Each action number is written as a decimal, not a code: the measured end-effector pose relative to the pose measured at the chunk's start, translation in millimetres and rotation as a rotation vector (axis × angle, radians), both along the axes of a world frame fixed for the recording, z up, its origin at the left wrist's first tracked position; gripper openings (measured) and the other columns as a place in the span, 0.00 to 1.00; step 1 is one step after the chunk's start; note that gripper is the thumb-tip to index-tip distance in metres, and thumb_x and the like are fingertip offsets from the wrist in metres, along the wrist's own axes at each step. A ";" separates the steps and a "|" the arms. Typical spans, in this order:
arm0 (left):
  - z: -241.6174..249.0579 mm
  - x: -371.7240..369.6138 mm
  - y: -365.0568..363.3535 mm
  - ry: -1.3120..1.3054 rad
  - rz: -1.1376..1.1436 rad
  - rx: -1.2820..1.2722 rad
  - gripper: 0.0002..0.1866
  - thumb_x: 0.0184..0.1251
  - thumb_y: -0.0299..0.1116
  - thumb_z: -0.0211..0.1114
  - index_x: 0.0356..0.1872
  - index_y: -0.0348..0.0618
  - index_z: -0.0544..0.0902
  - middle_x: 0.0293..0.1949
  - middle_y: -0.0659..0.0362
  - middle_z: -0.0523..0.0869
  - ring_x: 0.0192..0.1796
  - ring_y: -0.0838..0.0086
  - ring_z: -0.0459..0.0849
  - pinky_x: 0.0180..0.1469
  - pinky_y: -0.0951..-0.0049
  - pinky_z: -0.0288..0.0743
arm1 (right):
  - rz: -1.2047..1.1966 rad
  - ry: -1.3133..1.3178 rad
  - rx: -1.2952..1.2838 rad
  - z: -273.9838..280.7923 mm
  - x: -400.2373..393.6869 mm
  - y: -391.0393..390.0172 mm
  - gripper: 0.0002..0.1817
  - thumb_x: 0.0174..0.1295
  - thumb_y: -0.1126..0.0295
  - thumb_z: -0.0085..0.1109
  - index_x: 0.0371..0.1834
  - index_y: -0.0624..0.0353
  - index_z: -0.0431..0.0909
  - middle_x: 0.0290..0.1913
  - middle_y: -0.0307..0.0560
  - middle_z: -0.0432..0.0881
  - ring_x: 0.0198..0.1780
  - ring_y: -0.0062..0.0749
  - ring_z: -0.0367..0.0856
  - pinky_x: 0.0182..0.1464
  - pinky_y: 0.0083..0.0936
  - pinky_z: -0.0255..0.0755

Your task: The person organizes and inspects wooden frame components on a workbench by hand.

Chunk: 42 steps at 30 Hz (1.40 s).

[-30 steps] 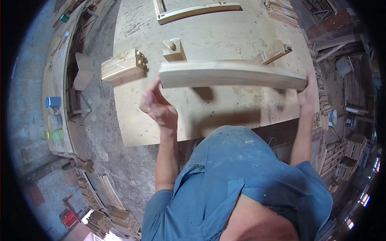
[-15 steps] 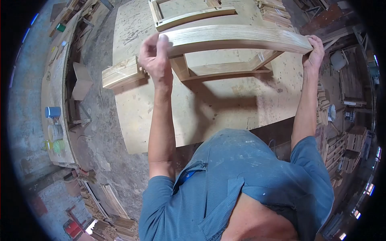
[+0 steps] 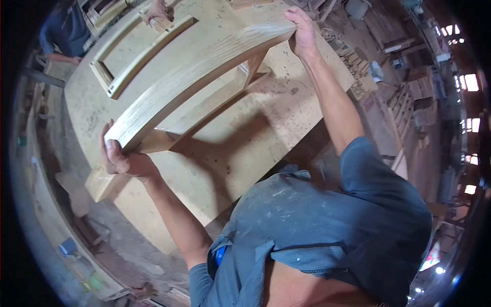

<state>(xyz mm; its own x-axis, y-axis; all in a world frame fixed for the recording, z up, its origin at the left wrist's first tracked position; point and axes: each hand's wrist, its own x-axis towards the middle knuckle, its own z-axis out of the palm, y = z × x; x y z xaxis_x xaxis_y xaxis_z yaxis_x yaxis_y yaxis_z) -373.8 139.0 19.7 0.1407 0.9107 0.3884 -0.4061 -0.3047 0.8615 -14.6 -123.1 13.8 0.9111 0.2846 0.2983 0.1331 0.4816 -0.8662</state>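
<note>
A pale wooden frame [image 3: 189, 84] with a broad, curved top rail stands tilted over the plywood-topped table [image 3: 255, 148]. My left hand [image 3: 125, 161] grips the near-left end of that rail, thumb on the inner side and fingers around the outside. At the far-right end, my right hand [image 3: 303, 33] is closed around the rail's other tip. Shorter side pieces and a lower rail [image 3: 209, 110] show beneath the curved rail. Just beyond my left hand, a wooden block [image 3: 105, 183] sits at the table's left edge, partly hidden by the hand.
A second wooden frame [image 3: 153, 56] lies farther back on the table, with a co-worker's hand [image 3: 157, 11] at it. That person's dark shirt [image 3: 66, 30] shows at upper left. Stacked wood strips [image 3: 355, 69] lie right of the table. A long bench [image 3: 48, 204] runs along the left.
The view has turned, so the frame now slants from lower left to upper right. Both hands keep hold of its ends. The co-worker and the hand at the second frame have come into view.
</note>
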 end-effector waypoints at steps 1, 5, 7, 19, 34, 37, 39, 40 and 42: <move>-6.7 -1.8 8.2 0.038 -0.014 0.000 0.26 0.66 0.40 0.52 0.53 0.23 0.80 0.46 0.41 0.86 0.50 0.57 0.85 0.58 0.62 0.76 | 0.055 0.001 -0.050 3.6 0.8 0.1 0.03 0.61 0.73 0.63 0.36 0.58 0.82 0.35 0.33 0.82 0.38 0.18 0.77 0.44 0.19 0.70; 37.2 -22.5 19.5 0.341 0.078 0.267 0.26 0.72 0.39 0.50 0.58 0.24 0.79 0.53 0.43 0.85 0.57 0.61 0.82 0.66 0.63 0.69 | -0.061 -0.021 -0.154 12.8 -8.9 11.4 0.05 0.62 0.72 0.62 0.39 0.58 0.83 0.36 0.33 0.82 0.40 0.18 0.78 0.47 0.19 0.70; 123.5 -17.1 5.8 0.338 0.167 0.483 0.25 0.74 0.39 0.48 0.59 0.27 0.80 0.57 0.45 0.84 0.61 0.63 0.81 0.67 0.62 0.70 | -0.006 0.072 -0.121 15.4 -12.8 12.5 0.05 0.62 0.71 0.62 0.40 0.58 0.83 0.38 0.33 0.81 0.42 0.18 0.77 0.50 0.18 0.68; 87.0 90.9 -67.9 1.495 -0.432 0.543 0.48 0.45 0.82 0.61 0.23 0.33 0.88 0.21 0.43 0.85 0.28 0.54 0.86 0.34 0.56 0.76 | 0.167 -0.065 -0.440 3.3 -16.4 -45.1 0.16 0.69 0.64 0.58 0.54 0.63 0.77 0.48 0.42 0.81 0.52 0.23 0.78 0.59 0.21 0.68; 59.3 55.2 -70.6 1.522 -0.465 0.680 0.41 0.45 0.78 0.68 0.16 0.40 0.79 0.15 0.55 0.82 0.22 0.60 0.86 0.33 0.61 0.80 | 0.654 -0.054 -0.442 -3.5 -42.2 -60.2 0.25 0.56 0.66 0.70 0.56 0.61 0.76 0.49 0.43 0.80 0.53 0.29 0.76 0.59 0.27 0.69; 16.3 81.1 -25.4 1.445 -0.352 0.815 0.40 0.48 0.76 0.68 0.15 0.41 0.79 0.15 0.54 0.82 0.21 0.59 0.85 0.31 0.62 0.80 | 0.440 -0.152 -0.574 -42.1 -23.6 -24.6 0.30 0.58 0.65 0.71 0.63 0.62 0.74 0.56 0.49 0.80 0.57 0.32 0.78 0.58 0.28 0.74; -17.2 104.8 15.1 1.358 -0.194 0.984 0.38 0.49 0.73 0.68 0.15 0.41 0.80 0.16 0.53 0.82 0.19 0.58 0.83 0.26 0.62 0.77 | 0.252 -0.196 -0.638 -54.4 -18.5 -19.9 0.32 0.59 0.64 0.71 0.65 0.62 0.73 0.59 0.51 0.79 0.58 0.33 0.78 0.57 0.29 0.76; -34.7 119.8 38.2 1.320 -0.121 1.027 0.37 0.48 0.73 0.69 0.14 0.42 0.79 0.15 0.54 0.81 0.20 0.58 0.82 0.27 0.59 0.74 | 0.320 -0.087 -0.603 -58.4 -14.2 -26.8 0.32 0.60 0.63 0.70 0.66 0.64 0.72 0.60 0.53 0.79 0.57 0.33 0.80 0.56 0.30 0.77; -71.4 144.0 79.5 1.274 0.135 1.115 0.32 0.56 0.66 0.68 0.34 0.41 0.86 0.34 0.52 0.86 0.36 0.55 0.83 0.43 0.52 0.70 | 0.322 0.045 -0.568 -68.6 -10.4 -63.6 0.33 0.61 0.62 0.70 0.67 0.66 0.71 0.60 0.54 0.79 0.56 0.34 0.81 0.55 0.31 0.78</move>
<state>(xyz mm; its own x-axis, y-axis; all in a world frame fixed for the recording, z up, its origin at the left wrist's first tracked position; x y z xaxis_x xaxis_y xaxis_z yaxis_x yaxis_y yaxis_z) -229.9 218.5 -51.6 0.7958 0.3244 0.5113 0.4012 -0.9149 -0.0440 -25.0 -186.7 -54.8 0.7621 0.6473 -0.0152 0.0168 -0.0432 -0.9989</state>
